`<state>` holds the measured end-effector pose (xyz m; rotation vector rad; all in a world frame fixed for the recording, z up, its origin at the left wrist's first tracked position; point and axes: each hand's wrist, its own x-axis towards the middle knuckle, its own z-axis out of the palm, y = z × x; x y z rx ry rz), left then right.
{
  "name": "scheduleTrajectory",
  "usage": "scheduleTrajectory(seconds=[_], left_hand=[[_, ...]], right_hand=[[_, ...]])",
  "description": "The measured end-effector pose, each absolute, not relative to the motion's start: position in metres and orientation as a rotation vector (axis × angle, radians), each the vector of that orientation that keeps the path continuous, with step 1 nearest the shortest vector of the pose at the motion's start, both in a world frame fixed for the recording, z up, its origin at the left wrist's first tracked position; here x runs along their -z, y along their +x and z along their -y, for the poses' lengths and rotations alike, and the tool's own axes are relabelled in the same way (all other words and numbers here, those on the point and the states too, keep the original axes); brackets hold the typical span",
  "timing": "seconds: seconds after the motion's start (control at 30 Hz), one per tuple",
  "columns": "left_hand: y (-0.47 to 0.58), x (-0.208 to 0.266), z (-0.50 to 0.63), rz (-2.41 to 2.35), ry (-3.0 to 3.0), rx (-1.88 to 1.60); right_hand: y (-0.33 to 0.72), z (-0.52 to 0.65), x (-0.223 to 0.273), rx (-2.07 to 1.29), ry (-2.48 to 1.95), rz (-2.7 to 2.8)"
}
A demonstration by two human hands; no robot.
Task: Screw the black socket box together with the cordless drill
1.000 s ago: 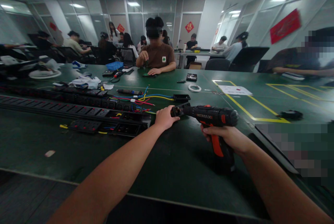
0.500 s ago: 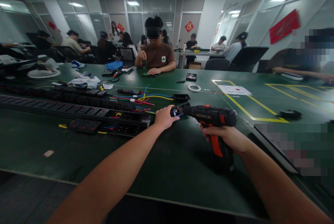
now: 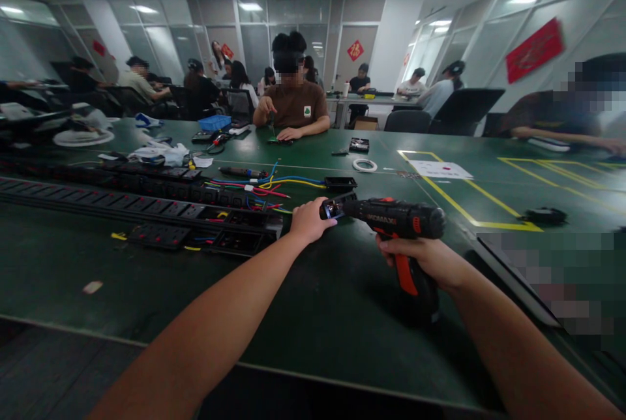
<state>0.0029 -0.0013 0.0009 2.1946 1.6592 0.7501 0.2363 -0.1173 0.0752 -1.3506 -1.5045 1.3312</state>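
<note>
My right hand (image 3: 415, 254) is wrapped round the grip of a black and orange cordless drill (image 3: 403, 216), which points left. The drill's front end meets a small black open housing (image 3: 337, 207); whether the bit touches a screw inside I cannot make out. Closed on the near left side of that housing is my left hand (image 3: 310, 221), holding it just above the green table. Left of it lie long black power strips (image 3: 107, 201) with open ends. Red, blue and yellow wires (image 3: 288, 180) run to another black housing (image 3: 341, 183) just behind.
A white ring of tape or cable (image 3: 364, 165) and a black box (image 3: 359, 145) lie farther back. Yellow tape outlines (image 3: 489, 221) mark the right side, near a flat panel (image 3: 518, 276). Across the table (image 3: 274, 315) a person (image 3: 293, 104) works with a thin tool.
My hands, the drill and the small housing stay practically where they were. The person across has tilted their thin tool slightly; someone standing far back has shifted.
</note>
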Motion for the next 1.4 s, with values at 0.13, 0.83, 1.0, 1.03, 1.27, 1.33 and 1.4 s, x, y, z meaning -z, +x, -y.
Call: scheduleTrajectory(seconds=[0.13, 0.83, 1.0, 1.03, 1.27, 1.33, 1.4], left_hand=[[0.0028, -0.0008, 0.0011, -1.659, 2.193, -0.761], [0.0030, 0.0007, 0.0003, -1.620, 2.161, -0.861], [0.0023, 0.0006, 0.0008, -1.603, 2.157, -0.885], [0.0022, 0.0009, 0.0005, -1.604, 2.156, -0.886], [0.0022, 0.0011, 0.0000, -1.616, 2.169, -0.885], [0.0021, 0.0001, 0.0007, -1.621, 2.177, -0.867], [0.0022, -0.0008, 0.0013, -1.632, 2.182, -0.837]], right_hand=[[0.2369, 0.1174, -0.0738, -1.324, -1.366, 1.493], [0.2331, 0.1187, -0.0755, -1.377, -1.361, 1.453], [0.2363, 0.1163, -0.0721, -1.382, -1.349, 1.459], [0.2366, 0.1161, -0.0718, -1.381, -1.347, 1.465], [0.2349, 0.1168, -0.0728, -1.341, -1.352, 1.473], [0.2343, 0.1174, -0.0737, -1.339, -1.354, 1.474], [0.2341, 0.1179, -0.0745, -1.339, -1.360, 1.472]])
